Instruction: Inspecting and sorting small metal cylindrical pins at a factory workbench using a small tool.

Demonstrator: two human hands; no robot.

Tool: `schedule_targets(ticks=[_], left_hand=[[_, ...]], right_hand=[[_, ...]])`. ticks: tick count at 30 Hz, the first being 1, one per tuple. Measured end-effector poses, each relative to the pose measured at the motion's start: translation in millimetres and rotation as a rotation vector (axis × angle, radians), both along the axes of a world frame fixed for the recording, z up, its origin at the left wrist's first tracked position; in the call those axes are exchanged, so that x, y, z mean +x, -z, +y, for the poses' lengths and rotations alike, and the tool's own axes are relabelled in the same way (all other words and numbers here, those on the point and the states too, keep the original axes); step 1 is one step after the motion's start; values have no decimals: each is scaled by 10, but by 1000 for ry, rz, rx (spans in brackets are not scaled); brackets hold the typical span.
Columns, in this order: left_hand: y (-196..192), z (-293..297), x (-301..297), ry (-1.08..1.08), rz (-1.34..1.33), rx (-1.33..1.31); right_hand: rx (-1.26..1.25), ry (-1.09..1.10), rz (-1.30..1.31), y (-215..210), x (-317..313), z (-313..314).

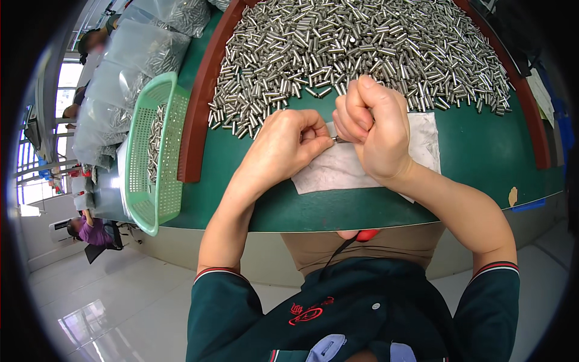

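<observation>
My left hand point(288, 143) pinches a small shiny metal pin point(338, 139) between thumb and index finger, above a white cloth point(329, 172). My right hand point(379, 125) is closed in a fist right beside it, and the pin's other end runs up to its curled fingers. What lies inside that fist is hidden. Just beyond both hands spreads a large heap of short, silvery cylindrical metal pins point(368, 51) on the green tabletop point(253, 208).
Dark red rails point(199, 127) flank the heap. Left of them stands a light green perforated basket point(163, 208) with some pins inside. Clear plastic bags point(142, 45) of metal parts line the far left. Other people sit farther off, one in a purple top point(95, 234).
</observation>
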State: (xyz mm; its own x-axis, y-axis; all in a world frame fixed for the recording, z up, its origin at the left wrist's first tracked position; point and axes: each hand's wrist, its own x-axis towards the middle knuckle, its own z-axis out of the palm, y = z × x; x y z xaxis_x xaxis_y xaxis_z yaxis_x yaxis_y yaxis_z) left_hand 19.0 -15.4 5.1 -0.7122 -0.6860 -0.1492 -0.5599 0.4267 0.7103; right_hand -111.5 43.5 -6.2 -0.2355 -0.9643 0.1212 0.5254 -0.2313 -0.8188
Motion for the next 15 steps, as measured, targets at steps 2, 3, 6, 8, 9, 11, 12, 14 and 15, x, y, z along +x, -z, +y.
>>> schedule_targets(ticks=[2, 3, 6, 8, 9, 11, 12, 14, 15], left_hand=[[-23, 6, 17, -2, 1, -26], [-61, 14, 25, 32, -33, -44], [-76, -15, 44, 28, 6, 1], [-74, -126, 107, -20, 206, 165], [-49, -155, 126, -81, 414, 407], [-24, -263, 195, -117, 693, 861], [-3, -275, 201, -170, 742, 933], [36, -286, 166, -239, 809, 1051], [44, -292, 160, -262, 809, 1064]], right_hand=[[-48, 5, 33, 0, 12, 7], [-51, 3, 32, 5, 0, 4], [-47, -71, -91, 33, -82, 10], [-19, -79, -118, 13, -85, 12], [-21, -86, -116, 20, -92, 6], [-18, -90, -123, 18, -83, -3], [-5, -89, -132, 15, -76, -1], [1, -97, -147, 22, -84, 4], [-6, -95, -138, 19, -84, 6]])
